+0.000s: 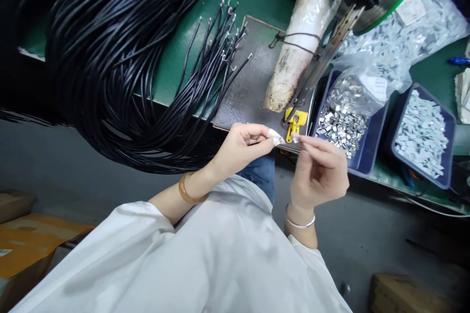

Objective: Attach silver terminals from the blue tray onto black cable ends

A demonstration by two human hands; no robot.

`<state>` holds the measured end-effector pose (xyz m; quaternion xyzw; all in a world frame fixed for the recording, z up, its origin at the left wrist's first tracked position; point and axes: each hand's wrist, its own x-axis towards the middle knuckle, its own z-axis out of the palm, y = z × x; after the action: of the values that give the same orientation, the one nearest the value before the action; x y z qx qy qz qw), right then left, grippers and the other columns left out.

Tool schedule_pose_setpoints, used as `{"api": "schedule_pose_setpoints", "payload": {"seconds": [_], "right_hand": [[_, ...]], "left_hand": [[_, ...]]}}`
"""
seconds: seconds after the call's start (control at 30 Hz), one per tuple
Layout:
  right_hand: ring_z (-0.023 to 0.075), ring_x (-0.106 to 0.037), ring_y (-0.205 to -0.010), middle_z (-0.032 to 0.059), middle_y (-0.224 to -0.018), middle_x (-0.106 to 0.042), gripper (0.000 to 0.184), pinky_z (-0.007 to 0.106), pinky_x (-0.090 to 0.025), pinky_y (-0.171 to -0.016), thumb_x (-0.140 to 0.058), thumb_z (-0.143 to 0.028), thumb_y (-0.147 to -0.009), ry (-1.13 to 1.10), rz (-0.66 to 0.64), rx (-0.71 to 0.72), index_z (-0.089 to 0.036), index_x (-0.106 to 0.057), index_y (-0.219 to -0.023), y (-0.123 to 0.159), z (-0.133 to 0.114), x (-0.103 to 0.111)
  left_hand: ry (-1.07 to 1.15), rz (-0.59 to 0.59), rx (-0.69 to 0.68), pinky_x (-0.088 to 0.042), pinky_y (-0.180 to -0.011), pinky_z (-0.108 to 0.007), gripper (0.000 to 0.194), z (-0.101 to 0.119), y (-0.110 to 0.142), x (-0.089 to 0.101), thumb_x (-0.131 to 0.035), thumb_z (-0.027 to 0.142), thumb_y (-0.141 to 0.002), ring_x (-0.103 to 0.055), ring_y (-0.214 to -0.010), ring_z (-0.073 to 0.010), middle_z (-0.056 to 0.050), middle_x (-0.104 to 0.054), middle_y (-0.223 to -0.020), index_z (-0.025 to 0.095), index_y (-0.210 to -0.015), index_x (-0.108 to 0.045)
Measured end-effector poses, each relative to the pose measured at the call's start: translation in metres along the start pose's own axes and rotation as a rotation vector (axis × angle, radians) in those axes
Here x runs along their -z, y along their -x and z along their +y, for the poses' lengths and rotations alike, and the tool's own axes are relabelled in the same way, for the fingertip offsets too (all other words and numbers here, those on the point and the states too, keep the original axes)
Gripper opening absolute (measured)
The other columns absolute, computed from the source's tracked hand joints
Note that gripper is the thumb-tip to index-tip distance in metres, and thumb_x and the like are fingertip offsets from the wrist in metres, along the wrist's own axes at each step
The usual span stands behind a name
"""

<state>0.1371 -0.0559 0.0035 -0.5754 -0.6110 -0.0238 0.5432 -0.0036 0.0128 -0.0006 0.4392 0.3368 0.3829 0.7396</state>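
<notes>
My left hand [244, 146] is closed in a pinch at the front edge of the bench, with white coverings on the thumb and index fingertips. Something tiny and pale shows at those fingertips, too small to name. Close beside it, my right hand [319, 171] pinches a small silver metal piece [295, 140] between thumb and fingers. The two sets of fingertips almost meet. Just beyond them a yellow metal fixture [293, 120] sits below a lamp-like arm wrapped in white and clear plastic [290, 63]. Left of it, black cables [205, 78] lie with their stripped ends on a dark plate [253, 78].
A thick coil of black cable [110, 49] hangs over the bench's left edge. At right stand a blue bin of silver metal pieces [343, 129] and a bin of pale plastic pieces [422, 132]. Behind them lies a clear bag [396, 34]. Cardboard boxes [33, 239] rest on the floor.
</notes>
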Motion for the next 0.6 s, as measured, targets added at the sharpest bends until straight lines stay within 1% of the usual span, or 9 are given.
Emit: {"api": "schedule_pose_setpoints", "payload": {"seconds": [0.07, 0.1, 0.17, 0.23, 0.3, 0.4, 0.47, 0.53, 0.6], "right_hand": [[0.0160, -0.074, -0.088, 0.0015, -0.099, -0.076, 0.023, 0.031, -0.063, -0.077, -0.071, -0.006, -0.085, 0.006, -0.025, 0.066, -0.023, -0.068, -0.101, 0.001, 0.000, -0.003], [0.0155, -0.074, -0.088, 0.0014, -0.097, -0.077, 0.023, 0.030, -0.063, -0.077, -0.071, -0.006, -0.085, -0.016, -0.026, 0.062, -0.022, -0.068, -0.100, 0.002, 0.000, -0.004], [0.0160, -0.074, -0.089, 0.0021, -0.097, -0.076, 0.020, 0.031, -0.063, -0.076, -0.067, -0.007, -0.087, -0.103, -0.011, -0.016, -0.022, -0.066, -0.100, 0.002, 0.003, -0.008], [0.0172, -0.075, -0.090, 0.0030, -0.098, -0.076, 0.017, 0.033, -0.064, -0.075, -0.066, -0.008, -0.088, -0.185, -0.008, -0.107, -0.021, -0.065, -0.098, 0.001, 0.006, -0.010], [0.0174, -0.074, -0.091, 0.0029, -0.098, -0.076, 0.016, 0.033, -0.063, -0.077, -0.068, -0.008, -0.086, -0.178, -0.038, -0.116, -0.021, -0.066, -0.094, 0.000, 0.009, -0.010], [0.0163, -0.075, -0.092, 0.0030, -0.100, -0.077, 0.018, 0.032, -0.062, -0.082, -0.072, -0.006, -0.083, -0.056, -0.079, 0.008, -0.021, -0.066, -0.092, -0.001, 0.011, -0.009], [0.0158, -0.075, -0.092, 0.0037, -0.102, -0.077, 0.020, 0.030, -0.061, -0.083, -0.073, -0.004, -0.081, 0.015, -0.090, 0.091, -0.020, -0.066, -0.093, -0.002, 0.012, -0.008], [0.0154, -0.075, -0.091, 0.0041, -0.103, -0.078, 0.022, 0.029, -0.061, -0.082, -0.073, -0.004, -0.081, 0.060, -0.088, 0.140, -0.019, -0.065, -0.093, -0.002, 0.014, -0.009], [0.0154, -0.075, -0.091, 0.0045, -0.103, -0.077, 0.022, 0.029, -0.061, -0.082, -0.073, -0.003, -0.081, 0.081, -0.072, 0.159, -0.019, -0.065, -0.094, -0.003, 0.016, -0.010]], "left_hand": [[-0.026, 0.006, -0.006, -0.031, -0.049, -0.018, 0.010, 0.002, 0.000, -0.002, -0.079, 0.019, -0.073, -0.041, -0.050, -0.0044, 0.005, -0.054, -0.053, 0.013, -0.071, -0.072], [-0.033, 0.006, -0.013, -0.030, -0.048, -0.018, 0.009, 0.003, -0.001, -0.002, -0.078, 0.018, -0.073, -0.039, -0.049, -0.0038, 0.005, -0.053, -0.053, 0.013, -0.070, -0.071], [-0.028, 0.006, -0.044, -0.037, -0.052, -0.017, 0.007, 0.005, -0.002, -0.002, -0.076, 0.017, -0.076, -0.046, -0.053, -0.0046, 0.003, -0.060, -0.058, 0.013, -0.072, -0.072], [-0.023, 0.001, -0.073, -0.046, -0.062, -0.019, 0.008, 0.006, -0.003, -0.001, -0.073, 0.020, -0.079, -0.056, -0.061, -0.0071, 0.000, -0.069, -0.070, 0.013, -0.076, -0.074], [-0.029, 0.000, -0.090, -0.049, -0.067, -0.020, 0.010, 0.006, -0.004, 0.000, -0.073, 0.022, -0.080, -0.060, -0.066, -0.0087, -0.001, -0.072, -0.074, 0.013, -0.077, -0.075], [-0.042, 0.020, -0.096, -0.050, -0.066, -0.019, 0.011, 0.006, -0.006, -0.001, -0.076, 0.024, -0.077, -0.060, -0.065, -0.0086, 0.000, -0.070, -0.071, 0.013, -0.074, -0.074], [-0.053, 0.047, -0.090, -0.049, -0.064, -0.019, 0.012, 0.005, -0.007, -0.003, -0.077, 0.024, -0.076, -0.059, -0.063, -0.0084, 0.000, -0.070, -0.069, 0.013, -0.073, -0.074], [-0.078, 0.075, -0.085, -0.048, -0.061, -0.018, 0.010, 0.005, -0.008, -0.005, -0.075, 0.023, -0.075, -0.058, -0.062, -0.0082, -0.001, -0.070, -0.070, 0.013, -0.074, -0.074], [-0.096, 0.098, -0.097, -0.048, -0.059, -0.018, 0.009, 0.005, -0.011, -0.006, -0.073, 0.021, -0.074, -0.058, -0.061, -0.0084, -0.001, -0.071, -0.069, 0.013, -0.073, -0.075]]}}
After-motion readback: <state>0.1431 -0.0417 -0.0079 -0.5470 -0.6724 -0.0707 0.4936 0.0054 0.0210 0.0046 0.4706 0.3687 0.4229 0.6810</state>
